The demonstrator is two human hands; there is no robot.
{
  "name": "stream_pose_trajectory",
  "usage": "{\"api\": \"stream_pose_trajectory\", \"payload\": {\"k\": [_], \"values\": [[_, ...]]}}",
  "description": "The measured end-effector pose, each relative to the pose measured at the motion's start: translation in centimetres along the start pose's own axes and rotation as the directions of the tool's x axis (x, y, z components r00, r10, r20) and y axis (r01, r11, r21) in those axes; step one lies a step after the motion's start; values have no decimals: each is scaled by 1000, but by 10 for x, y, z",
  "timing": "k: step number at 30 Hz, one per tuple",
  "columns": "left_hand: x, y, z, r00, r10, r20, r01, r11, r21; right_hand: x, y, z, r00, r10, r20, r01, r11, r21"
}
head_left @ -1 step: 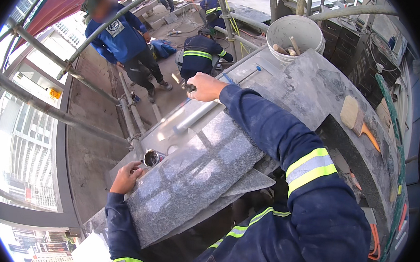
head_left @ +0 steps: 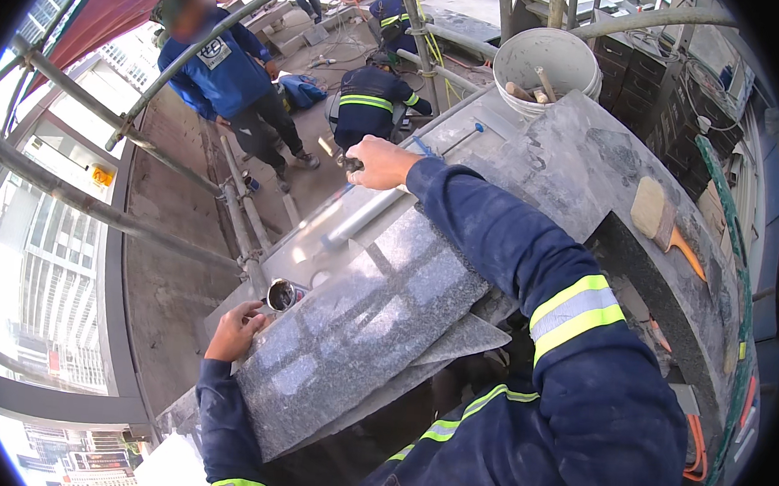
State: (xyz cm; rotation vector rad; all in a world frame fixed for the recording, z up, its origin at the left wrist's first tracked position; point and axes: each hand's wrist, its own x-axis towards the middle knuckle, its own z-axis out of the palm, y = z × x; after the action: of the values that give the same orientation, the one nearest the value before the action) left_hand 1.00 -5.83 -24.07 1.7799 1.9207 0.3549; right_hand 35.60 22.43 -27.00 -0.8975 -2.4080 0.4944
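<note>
Scaffold (head_left: 94,209); hands on granite slab (head_left: 356,331)

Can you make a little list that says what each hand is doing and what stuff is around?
left hand: grips near corner of the speckled grey stone slab, beside a small round tin
right hand: on the slab's far edge, holding something small and dark
white bucket: behind the slab, sticks inside
brush: orange handle, lies on the dusty bench
other people: standing and crouching below

The stone slab (head_left: 361,331) lies between both hands — bucket (head_left: 546,69) behind, brush (head_left: 658,217) to the right.
</note>
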Motion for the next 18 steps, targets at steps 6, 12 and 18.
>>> {"api": "stream_pose_trajectory", "payload": {"k": [6,12,18], "values": [[-1,5,-1,1000,1,23,-2,1000,31,-7,-14,-12,981,108,162,-110,994,6],[2,10,-4,999,-37,30,37,999,-17,-6,-16,-21,982,103,156,-103,995,-7],[0,10,-1,1000,-8,-3,8,999,-38,-5,-16,-23,980,109,167,-114,993,18]]}}
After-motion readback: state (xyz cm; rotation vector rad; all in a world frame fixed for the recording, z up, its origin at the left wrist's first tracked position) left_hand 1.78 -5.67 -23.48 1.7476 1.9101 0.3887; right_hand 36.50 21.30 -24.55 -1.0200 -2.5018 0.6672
